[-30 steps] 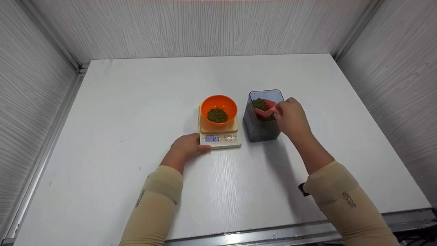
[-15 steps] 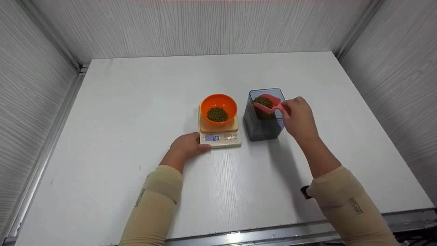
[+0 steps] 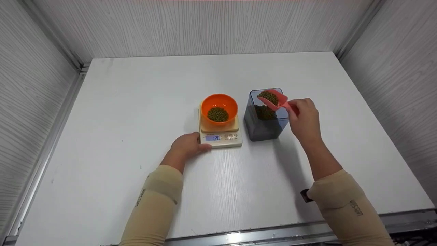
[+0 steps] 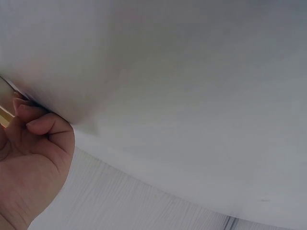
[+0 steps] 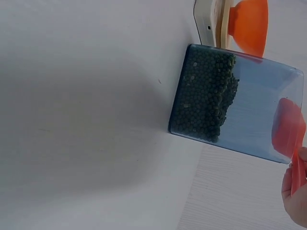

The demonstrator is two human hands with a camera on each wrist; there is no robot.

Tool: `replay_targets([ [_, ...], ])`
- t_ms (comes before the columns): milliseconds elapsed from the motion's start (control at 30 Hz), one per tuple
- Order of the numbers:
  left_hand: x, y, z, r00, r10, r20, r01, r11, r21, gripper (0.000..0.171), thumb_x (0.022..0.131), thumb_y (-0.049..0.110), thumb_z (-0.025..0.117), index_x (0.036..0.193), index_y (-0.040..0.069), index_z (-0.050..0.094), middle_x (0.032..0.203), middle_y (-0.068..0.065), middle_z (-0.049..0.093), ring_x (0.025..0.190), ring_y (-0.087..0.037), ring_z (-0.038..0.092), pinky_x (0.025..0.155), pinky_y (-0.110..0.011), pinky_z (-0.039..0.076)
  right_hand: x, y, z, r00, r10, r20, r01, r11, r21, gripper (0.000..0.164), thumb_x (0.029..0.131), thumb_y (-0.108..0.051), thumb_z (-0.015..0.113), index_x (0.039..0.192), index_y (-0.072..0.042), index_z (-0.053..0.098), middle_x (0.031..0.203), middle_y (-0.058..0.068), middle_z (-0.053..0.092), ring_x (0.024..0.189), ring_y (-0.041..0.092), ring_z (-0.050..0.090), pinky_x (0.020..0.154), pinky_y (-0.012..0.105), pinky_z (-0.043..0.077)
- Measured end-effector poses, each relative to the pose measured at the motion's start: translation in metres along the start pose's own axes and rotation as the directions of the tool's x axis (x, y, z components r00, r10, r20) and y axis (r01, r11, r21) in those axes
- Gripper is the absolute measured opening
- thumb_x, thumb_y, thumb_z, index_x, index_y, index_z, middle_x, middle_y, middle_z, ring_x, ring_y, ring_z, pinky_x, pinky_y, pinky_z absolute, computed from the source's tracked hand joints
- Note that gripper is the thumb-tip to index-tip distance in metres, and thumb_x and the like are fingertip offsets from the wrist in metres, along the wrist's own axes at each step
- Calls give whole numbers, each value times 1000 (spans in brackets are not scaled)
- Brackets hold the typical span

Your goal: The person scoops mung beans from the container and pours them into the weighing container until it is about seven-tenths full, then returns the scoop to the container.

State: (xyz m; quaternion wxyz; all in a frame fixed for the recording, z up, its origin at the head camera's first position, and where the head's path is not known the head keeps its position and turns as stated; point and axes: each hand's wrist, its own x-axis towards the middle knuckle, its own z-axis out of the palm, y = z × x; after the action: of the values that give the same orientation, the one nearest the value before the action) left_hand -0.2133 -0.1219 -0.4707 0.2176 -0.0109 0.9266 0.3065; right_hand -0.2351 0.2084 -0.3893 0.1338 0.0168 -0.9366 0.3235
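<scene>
My right hand [image 3: 305,118] grips the handle of a pink scoop [image 3: 283,100] heaped with small green beans, likely mung beans. The scoop overlaps the top of a clear bluish square container [image 3: 263,131] in the head view. More beans [image 5: 204,96] fill the lower part of that container in the right wrist view. My left hand [image 3: 187,147] holds the front left corner of a kitchen scale [image 3: 222,141], thumb along its front edge. In the left wrist view that hand's fingers [image 4: 48,123] are curled. On the scale stands an orange bowl [image 3: 229,102] with some beans inside.
The scale's lit display [image 3: 213,138] seems to read 120. The container stands just right of the scale on a white table [image 3: 136,102]. Grey wood-grain panels [image 3: 211,27] close off the back and sides, and a metal rail [image 3: 235,236] runs along the front.
My right hand has raised the scoop from inside the container up to its rim, a little to the right, with beans heaped in it. The left hand, scale and bowl have stayed put.
</scene>
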Motion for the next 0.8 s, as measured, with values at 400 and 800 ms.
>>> replay_targets([
  [400,2,0,1,1000,15,-7,-14,998,60,61,76,55,64,121,15,52,116,-5,58,104,-23,50,98,-41,35,3,7,1,994,-92,-62,94,995,41,25,89,-16,58,109,-2,63,102,11,54,93,21,50,82,35,47],
  [800,2,1,1,1000,2,2,-2,998,61,62,76,55,64,122,15,52,115,-5,58,104,-23,50,99,-42,34,8,-6,2,985,-163,-62,167,984,64,26,88,-19,60,109,-4,63,101,9,54,89,17,49,77,32,48],
])
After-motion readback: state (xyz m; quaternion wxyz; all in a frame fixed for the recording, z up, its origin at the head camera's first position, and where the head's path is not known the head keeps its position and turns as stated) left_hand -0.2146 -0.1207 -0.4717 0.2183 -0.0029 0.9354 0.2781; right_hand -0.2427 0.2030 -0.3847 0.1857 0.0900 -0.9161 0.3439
